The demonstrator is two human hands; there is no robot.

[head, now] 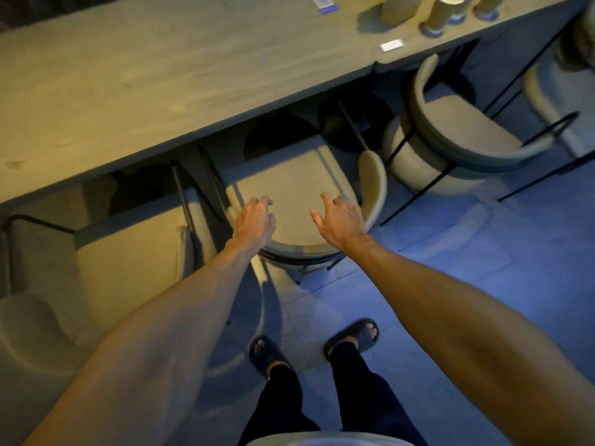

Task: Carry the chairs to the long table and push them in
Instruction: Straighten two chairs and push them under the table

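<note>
A beige cushioned chair [289, 181] with a curved backrest and thin black metal legs stands in front of me, its seat partly under the long wooden table [145, 75]. My left hand [254, 220] hovers over the left part of the backrest, fingers loosely spread and holding nothing. My right hand [338, 220] is over the right part of the backrest, fingers spread and relaxed. Whether either hand touches the chair is unclear.
A second beige chair [450, 140] stands to the right, partly under the table, and a third chair [112, 246] to the left. Paper cups [444, 11] and small cards [391, 45] sit on the table. My sandalled feet [351, 339] stand on the tiled floor.
</note>
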